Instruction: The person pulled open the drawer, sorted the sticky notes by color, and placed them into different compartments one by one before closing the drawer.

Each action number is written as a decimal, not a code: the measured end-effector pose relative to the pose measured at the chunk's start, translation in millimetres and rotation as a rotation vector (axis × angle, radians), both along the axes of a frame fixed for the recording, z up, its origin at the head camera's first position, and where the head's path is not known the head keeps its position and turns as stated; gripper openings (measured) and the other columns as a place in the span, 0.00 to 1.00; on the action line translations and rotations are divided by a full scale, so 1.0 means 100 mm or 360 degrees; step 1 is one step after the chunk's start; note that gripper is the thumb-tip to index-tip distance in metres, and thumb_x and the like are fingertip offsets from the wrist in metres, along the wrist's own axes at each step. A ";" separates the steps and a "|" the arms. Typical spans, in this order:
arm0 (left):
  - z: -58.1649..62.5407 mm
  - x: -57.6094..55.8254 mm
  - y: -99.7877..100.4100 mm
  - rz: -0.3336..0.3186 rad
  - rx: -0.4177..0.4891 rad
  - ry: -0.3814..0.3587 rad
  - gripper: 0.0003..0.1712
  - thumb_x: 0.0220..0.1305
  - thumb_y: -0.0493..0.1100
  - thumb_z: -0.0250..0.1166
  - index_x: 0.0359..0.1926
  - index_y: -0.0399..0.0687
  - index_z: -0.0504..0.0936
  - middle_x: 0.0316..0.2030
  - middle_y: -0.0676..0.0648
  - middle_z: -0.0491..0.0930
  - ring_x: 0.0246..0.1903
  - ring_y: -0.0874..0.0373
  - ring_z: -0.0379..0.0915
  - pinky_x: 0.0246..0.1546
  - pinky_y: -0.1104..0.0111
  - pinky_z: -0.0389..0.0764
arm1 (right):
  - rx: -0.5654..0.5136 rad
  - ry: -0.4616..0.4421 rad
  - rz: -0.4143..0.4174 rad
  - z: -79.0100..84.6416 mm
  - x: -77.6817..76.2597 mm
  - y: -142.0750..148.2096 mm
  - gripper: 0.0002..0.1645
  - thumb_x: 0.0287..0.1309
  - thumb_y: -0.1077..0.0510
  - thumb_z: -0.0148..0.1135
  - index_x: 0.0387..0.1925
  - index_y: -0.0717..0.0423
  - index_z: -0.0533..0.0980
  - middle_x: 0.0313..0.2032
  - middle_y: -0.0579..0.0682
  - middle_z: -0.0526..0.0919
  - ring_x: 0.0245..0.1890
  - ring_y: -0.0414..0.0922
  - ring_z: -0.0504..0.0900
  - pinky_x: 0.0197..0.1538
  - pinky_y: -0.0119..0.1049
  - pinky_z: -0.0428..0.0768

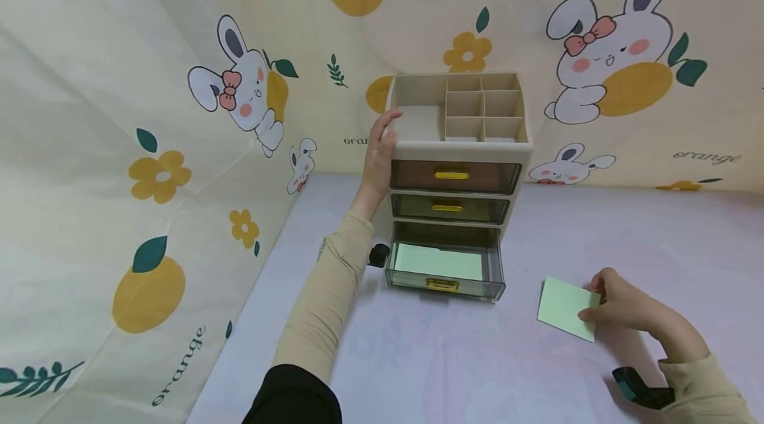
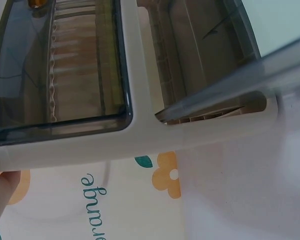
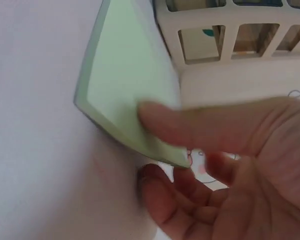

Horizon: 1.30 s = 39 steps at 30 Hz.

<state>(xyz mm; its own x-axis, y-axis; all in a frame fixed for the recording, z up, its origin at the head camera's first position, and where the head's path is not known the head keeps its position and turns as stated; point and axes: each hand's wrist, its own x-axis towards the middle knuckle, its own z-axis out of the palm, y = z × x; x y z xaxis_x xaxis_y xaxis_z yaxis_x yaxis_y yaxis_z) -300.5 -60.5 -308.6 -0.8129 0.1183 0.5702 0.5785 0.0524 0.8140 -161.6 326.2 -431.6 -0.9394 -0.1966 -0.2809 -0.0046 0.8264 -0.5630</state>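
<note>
A cream desktop drawer organizer [image 1: 459,152] stands upright with its bottom drawer [image 1: 492,271] pulled out. Inside that drawer lie light green paper pads [image 1: 438,261]. My left hand [image 1: 379,155] holds the organizer's upper left side, its fingertips at the top rim; only a bit of this hand shows in the left wrist view. To the right of the organizer, my right hand [image 1: 623,304] pinches a light green sticky note pad [image 1: 564,308] by its right edge. In the right wrist view the thumb lies on top of the pad [image 3: 125,85] and fingers are beneath, one side tilted up.
Two upper drawers with yellow handles, the top one [image 1: 456,177] and the middle one [image 1: 450,209], are closed. Divided compartments [image 1: 465,104] form the organizer's top. Behind stands a patterned backdrop [image 1: 418,26] with rabbits and oranges. A pale cloth [image 1: 418,364] covers the table.
</note>
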 end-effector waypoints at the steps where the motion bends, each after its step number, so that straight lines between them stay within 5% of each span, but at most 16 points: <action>1: 0.00 0.00 0.00 0.0000 -0.0001 0.0002 0.31 0.61 0.48 0.39 0.62 0.38 0.62 0.68 0.36 0.56 0.70 0.48 0.48 0.69 0.53 0.50 | -0.0006 0.0009 -0.0020 0.00 0.00 0.00 0.33 0.46 0.57 0.68 0.41 0.72 0.57 0.33 0.59 0.66 0.34 0.48 0.66 0.33 0.30 0.64; 8: 0.01 0.02 0.00 -0.0003 0.0007 -0.0012 0.29 0.62 0.47 0.39 0.62 0.38 0.62 0.68 0.37 0.56 0.70 0.48 0.49 0.69 0.54 0.51 | -0.0029 -0.0024 -0.0090 0.06 -0.01 0.03 0.31 0.51 0.51 0.65 0.48 0.70 0.66 0.42 0.64 0.72 0.42 0.53 0.73 0.37 0.35 0.71; 14: 0.00 0.01 0.00 0.0015 -0.0007 -0.0025 0.30 0.61 0.48 0.38 0.62 0.40 0.62 0.68 0.37 0.56 0.70 0.49 0.48 0.68 0.52 0.51 | -0.0127 0.0000 -0.0130 0.09 0.03 0.02 0.25 0.55 0.48 0.61 0.48 0.63 0.71 0.43 0.56 0.74 0.38 0.40 0.75 0.34 0.33 0.76; 23: -0.23 -0.29 0.00 0.0034 0.0005 -0.0021 0.34 0.59 0.58 0.39 0.63 0.49 0.64 0.69 0.46 0.58 0.70 0.56 0.48 0.69 0.53 0.50 | -0.0232 0.0173 -0.0264 0.16 0.07 -0.01 0.27 0.58 0.49 0.60 0.51 0.65 0.72 0.34 0.45 0.78 0.29 0.29 0.78 0.34 0.30 0.78; 29: -0.16 -0.21 0.01 0.0008 0.0003 -0.0018 0.33 0.60 0.55 0.38 0.63 0.46 0.62 0.69 0.42 0.56 0.70 0.54 0.47 0.69 0.51 0.49 | -0.0462 0.0288 -0.0350 0.24 0.06 0.00 0.21 0.58 0.50 0.60 0.46 0.61 0.71 0.29 0.30 0.80 0.29 0.32 0.81 0.34 0.25 0.78; 33: -0.23 -0.30 0.01 0.0024 0.0010 -0.0003 0.35 0.58 0.59 0.39 0.63 0.49 0.63 0.68 0.46 0.57 0.70 0.58 0.48 0.69 0.53 0.49 | -0.0546 0.0327 -0.0386 0.30 0.05 -0.04 0.15 0.58 0.51 0.60 0.43 0.55 0.72 0.29 0.29 0.81 0.30 0.32 0.82 0.34 0.21 0.74; 39: -0.14 -0.18 0.01 0.0004 0.0011 -0.0007 0.31 0.61 0.52 0.39 0.63 0.44 0.62 0.68 0.42 0.57 0.70 0.54 0.47 0.69 0.53 0.49 | -0.0755 0.0462 -0.0452 0.41 0.01 -0.21 0.12 0.56 0.55 0.62 0.43 0.49 0.73 0.29 0.28 0.82 0.29 0.31 0.82 0.35 0.18 0.73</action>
